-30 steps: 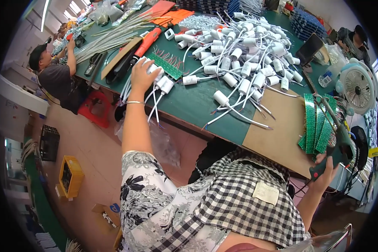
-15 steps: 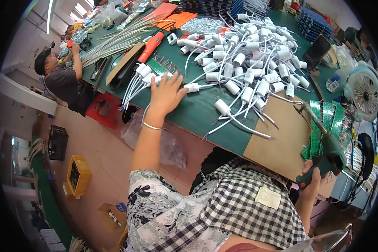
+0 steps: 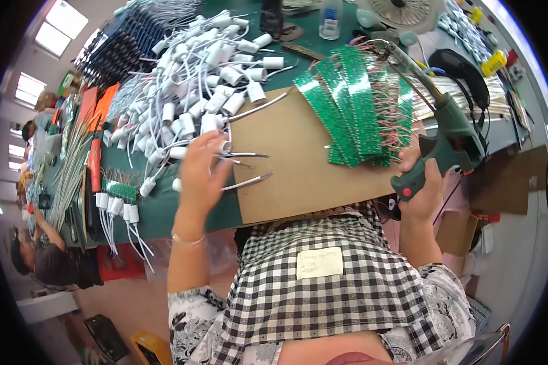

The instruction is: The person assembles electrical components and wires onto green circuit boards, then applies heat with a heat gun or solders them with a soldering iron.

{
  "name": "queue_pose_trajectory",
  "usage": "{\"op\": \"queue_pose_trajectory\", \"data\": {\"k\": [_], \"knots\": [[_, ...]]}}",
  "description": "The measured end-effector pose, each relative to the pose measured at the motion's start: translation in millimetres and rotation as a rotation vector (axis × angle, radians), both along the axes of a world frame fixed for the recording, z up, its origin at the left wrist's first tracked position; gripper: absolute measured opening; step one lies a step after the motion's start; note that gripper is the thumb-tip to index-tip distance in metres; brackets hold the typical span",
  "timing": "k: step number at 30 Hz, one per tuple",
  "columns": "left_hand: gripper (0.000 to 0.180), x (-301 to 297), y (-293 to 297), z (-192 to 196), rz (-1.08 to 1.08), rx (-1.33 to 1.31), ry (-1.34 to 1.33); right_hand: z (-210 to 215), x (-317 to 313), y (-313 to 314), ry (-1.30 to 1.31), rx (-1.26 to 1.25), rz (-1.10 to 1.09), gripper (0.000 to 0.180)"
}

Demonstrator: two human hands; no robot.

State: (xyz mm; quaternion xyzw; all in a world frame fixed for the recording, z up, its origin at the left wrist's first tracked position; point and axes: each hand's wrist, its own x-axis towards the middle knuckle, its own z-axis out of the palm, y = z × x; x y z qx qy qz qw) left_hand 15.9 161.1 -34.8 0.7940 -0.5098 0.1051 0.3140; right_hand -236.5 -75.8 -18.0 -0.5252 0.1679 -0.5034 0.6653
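Observation:
A green soldering gun [image 3: 452, 137] with a red button on its handle is gripped in my right hand [image 3: 423, 188]. Its long metal barrel points up and left, past the green circuit board strips [image 3: 350, 103] with thin red wires. My left hand [image 3: 202, 173], slightly blurred, has its fingers apart at the near edge of the heap of white cylinders with cables [image 3: 210, 79]. One white cylinder [image 3: 224, 147] is right by its fingertips; whether they touch is unclear. Below it, bare cable ends reach onto the brown board [image 3: 304, 164].
Several white cylinders [image 3: 117, 205] lie grouped at the left beside a small circuit board. An orange-handled tool [image 3: 95, 164] is near them. At the back stand a fan [image 3: 402, 13] and a clear bottle [image 3: 330, 23]. A co-worker [image 3: 42, 258] sits at the far left.
My view has swung to the right. My left hand has gone from beside the grouped cylinders to the heap's near edge by the brown board. The soldering gun stays in my right hand.

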Motion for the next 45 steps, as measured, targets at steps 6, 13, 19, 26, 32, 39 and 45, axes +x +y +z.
{"op": "queue_pose_trajectory", "data": {"k": [6,13,19,26,32,39,45], "knots": [[0.047,-16.9,-140.5,4.7,-0.487,0.100,-0.456,-5.9,-39.0,4.8,0.014,0.068,-0.056,0.031],[0.050,-13.9,-178.9,26.4,-0.530,0.078,-0.210,-7.8,-43.2,-19.6,-0.044,0.030,-0.100,0.033],[0.037,-21.4,-228.9,40.2,-0.750,0.057,-0.686,-1.1,-25.0,-22.5,-0.002,0.060,-0.097,0.023],[0.027,-7.8,-219.9,51.4,-0.766,0.119,-0.775,-7.1,-32.6,-21.0,0.005,-0.004,-0.162,0.024],[0.034,-4.1,-157.8,69.2,-0.569,-0.013,-0.663,-3.3,-29.5,-8.8,0.056,-0.027,-0.165,0.022],[0.037,-46.7,-79.6,15.9,-0.520,0.327,-0.401,-4.6,2.1,23.5,0.084,-0.087,0.137,0.028],[0.049,-40.6,-27.6,9.1,-0.359,0.242,0.018,-11.9,18.3,37.4,0.155,-0.161,0.288,0.037]]}}
